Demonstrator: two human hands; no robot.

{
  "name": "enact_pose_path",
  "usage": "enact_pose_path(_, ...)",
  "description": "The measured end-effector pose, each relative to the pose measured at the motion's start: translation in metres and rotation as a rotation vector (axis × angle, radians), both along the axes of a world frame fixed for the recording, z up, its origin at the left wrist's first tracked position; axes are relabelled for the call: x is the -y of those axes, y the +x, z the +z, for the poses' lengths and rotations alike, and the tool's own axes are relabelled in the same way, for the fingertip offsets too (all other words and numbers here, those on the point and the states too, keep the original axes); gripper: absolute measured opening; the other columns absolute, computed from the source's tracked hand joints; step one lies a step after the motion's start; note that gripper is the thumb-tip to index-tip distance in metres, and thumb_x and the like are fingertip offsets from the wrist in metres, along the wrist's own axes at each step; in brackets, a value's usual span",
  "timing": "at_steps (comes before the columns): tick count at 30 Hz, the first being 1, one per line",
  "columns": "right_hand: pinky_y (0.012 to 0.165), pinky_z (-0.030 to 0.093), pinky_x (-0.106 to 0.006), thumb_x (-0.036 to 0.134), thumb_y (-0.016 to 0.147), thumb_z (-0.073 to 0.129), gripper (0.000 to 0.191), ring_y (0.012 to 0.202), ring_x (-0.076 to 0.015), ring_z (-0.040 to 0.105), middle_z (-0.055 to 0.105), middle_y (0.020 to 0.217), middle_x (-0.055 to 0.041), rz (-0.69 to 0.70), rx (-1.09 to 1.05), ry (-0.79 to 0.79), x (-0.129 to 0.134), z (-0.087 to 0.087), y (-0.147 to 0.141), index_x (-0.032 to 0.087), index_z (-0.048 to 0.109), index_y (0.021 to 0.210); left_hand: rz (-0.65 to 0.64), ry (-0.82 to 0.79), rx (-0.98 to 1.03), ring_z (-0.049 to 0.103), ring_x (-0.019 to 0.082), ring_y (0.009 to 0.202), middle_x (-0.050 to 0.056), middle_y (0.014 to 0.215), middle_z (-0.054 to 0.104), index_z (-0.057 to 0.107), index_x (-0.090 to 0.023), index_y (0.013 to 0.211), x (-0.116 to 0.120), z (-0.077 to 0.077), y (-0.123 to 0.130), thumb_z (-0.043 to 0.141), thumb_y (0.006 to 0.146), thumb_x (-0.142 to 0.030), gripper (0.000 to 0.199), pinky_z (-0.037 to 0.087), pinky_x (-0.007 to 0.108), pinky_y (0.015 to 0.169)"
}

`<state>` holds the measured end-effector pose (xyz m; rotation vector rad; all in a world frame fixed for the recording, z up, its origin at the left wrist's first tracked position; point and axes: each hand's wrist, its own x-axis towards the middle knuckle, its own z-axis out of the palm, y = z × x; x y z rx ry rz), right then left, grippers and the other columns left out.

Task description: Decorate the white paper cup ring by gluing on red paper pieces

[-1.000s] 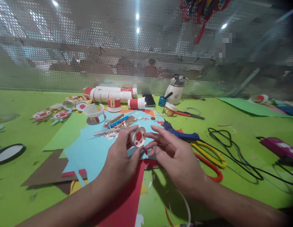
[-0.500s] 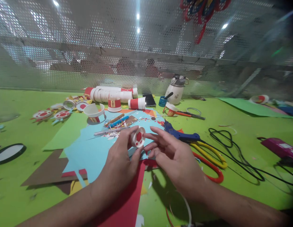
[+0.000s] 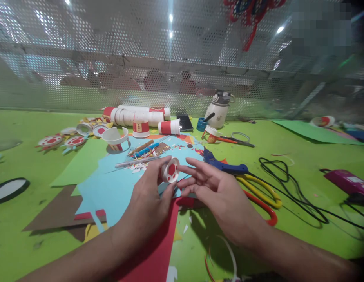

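Note:
My left hand (image 3: pixel 149 192) is closed around the rim of a cut paper cup base (image 3: pixel 171 170), a shallow white ring with red paper pieces stuck on its round face. That face is turned toward my right hand (image 3: pixel 214 190), whose fingers are apart, with fingertips at or very near the ring's right edge; whether they touch I cannot tell. Both hands are above light blue paper (image 3: pixel 108 184) and a red sheet (image 3: pixel 152 250). Past them lie a blue pen (image 3: pixel 146 150), a brown pen (image 3: pixel 141 147) and small paper scraps.
Right of my hands lie a blue glue gun (image 3: pixel 225 166), scissors with yellow and red handles (image 3: pixel 261 190) and a black cable (image 3: pixel 293 196). Paper cups (image 3: pixel 140 116), decorated cup bases (image 3: pixel 74 141) and a water bottle (image 3: pixel 218 109) stand toward the back. A purple device (image 3: pixel 346 183) is far right.
Both hands keep nearly the same pose, with the cup base still in my left hand. The right fingers have shifted slightly. The whole view has moved a little.

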<state>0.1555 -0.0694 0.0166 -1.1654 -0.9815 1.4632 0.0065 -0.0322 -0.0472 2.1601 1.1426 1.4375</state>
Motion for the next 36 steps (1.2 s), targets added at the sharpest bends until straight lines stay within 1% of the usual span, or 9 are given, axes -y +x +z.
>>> enact_pose_path(7,0.072,0.059,-0.032,0.002,0.070,0.058,0.063,0.079,-0.0140,0.068,0.063,0.127,-0.0128,0.003,-0.066,0.013,-0.0015,-0.0060,0.0021,0.015,0.050,0.131,-0.002,0.019,-0.039,0.066,0.019,0.098,0.008,0.113,0.063,0.045,-0.023,0.124,0.0006,0.0031,0.0000,0.057,0.084,-0.010,0.044,0.056,0.035,0.084)
enact_pose_path(13,0.068,0.058,-0.029,0.001,0.071,0.058,0.061,0.075,-0.0127,0.069,0.065,0.125,-0.0133,0.000,-0.122,0.004,-0.0034,-0.0075,0.0037,0.014,0.051,0.130,0.004,0.057,-0.073,0.066,0.019,0.097,0.008,0.114,0.063,0.044,-0.023,0.124,0.0000,0.0042,-0.0010,0.058,0.083,-0.008,0.046,0.055,0.033,0.083)
enact_pose_path(16,0.068,0.058,-0.028,0.001,0.070,0.058,0.061,0.076,-0.0128,0.069,0.066,0.123,-0.0131,0.013,-0.105,0.014,-0.0041,-0.0082,0.0047,0.014,0.051,0.130,0.002,0.042,-0.063,0.066,0.019,0.097,0.008,0.113,0.064,0.045,-0.023,0.124,-0.0003,0.0040,-0.0012,0.057,0.083,-0.008,0.045,0.055,0.033,0.083)
enact_pose_path(18,0.070,0.058,-0.029,0.002,0.071,0.058,0.060,0.077,-0.0133,0.069,0.066,0.122,-0.0129,0.014,-0.086,0.016,-0.0040,-0.0089,0.0052,0.014,0.052,0.130,-0.015,0.016,-0.043,0.066,0.019,0.097,0.007,0.113,0.063,0.044,-0.023,0.124,-0.0004,0.0035,-0.0013,0.058,0.083,-0.009,0.045,0.055,0.033,0.083)
enact_pose_path(21,0.073,0.058,-0.032,0.003,0.071,0.058,0.061,0.078,-0.0143,0.069,0.065,0.125,-0.0127,0.008,-0.050,0.025,-0.0032,-0.0092,0.0056,0.017,0.054,0.130,-0.048,-0.022,-0.006,0.066,0.019,0.098,0.007,0.114,0.063,0.045,-0.023,0.124,-0.0007,0.0026,-0.0016,0.058,0.084,-0.011,0.044,0.055,0.035,0.084)
enact_pose_path(25,0.076,0.057,-0.032,0.001,0.070,0.057,0.061,0.081,-0.0145,0.069,0.063,0.128,-0.0124,0.000,0.009,0.052,-0.0032,-0.0071,0.0047,0.016,0.056,0.129,-0.080,-0.055,0.034,0.065,0.020,0.100,0.009,0.116,0.062,0.045,-0.023,0.124,-0.0007,0.0017,-0.0021,0.058,0.084,-0.012,0.043,0.056,0.037,0.084)
enact_pose_path(29,0.074,0.058,-0.031,0.000,0.069,0.056,0.062,0.086,-0.0160,0.068,0.062,0.130,-0.0126,0.010,0.041,0.045,-0.0045,-0.0053,0.0036,0.015,0.055,0.130,-0.073,-0.089,0.051,0.066,0.021,0.099,0.009,0.117,0.062,0.046,-0.023,0.123,-0.0014,0.0014,-0.0016,0.059,0.083,-0.013,0.044,0.056,0.038,0.084)
enact_pose_path(32,0.074,0.059,-0.032,0.000,0.069,0.055,0.063,0.086,-0.0162,0.068,0.061,0.131,-0.0133,0.012,0.046,0.051,-0.0047,-0.0053,0.0036,0.014,0.053,0.131,-0.093,-0.099,0.078,0.066,0.021,0.099,0.009,0.116,0.063,0.046,-0.023,0.124,-0.0029,0.0004,-0.0010,0.060,0.083,-0.013,0.044,0.056,0.039,0.084)
enact_pose_path(36,0.073,0.060,-0.032,0.001,0.070,0.055,0.063,0.085,-0.0160,0.069,0.061,0.131,-0.0124,0.006,0.041,0.049,-0.0035,-0.0052,0.0039,0.016,0.054,0.131,-0.109,-0.121,0.106,0.066,0.022,0.099,0.009,0.115,0.063,0.047,-0.023,0.123,-0.0041,-0.0008,-0.0010,0.060,0.083,-0.014,0.043,0.056,0.040,0.085)
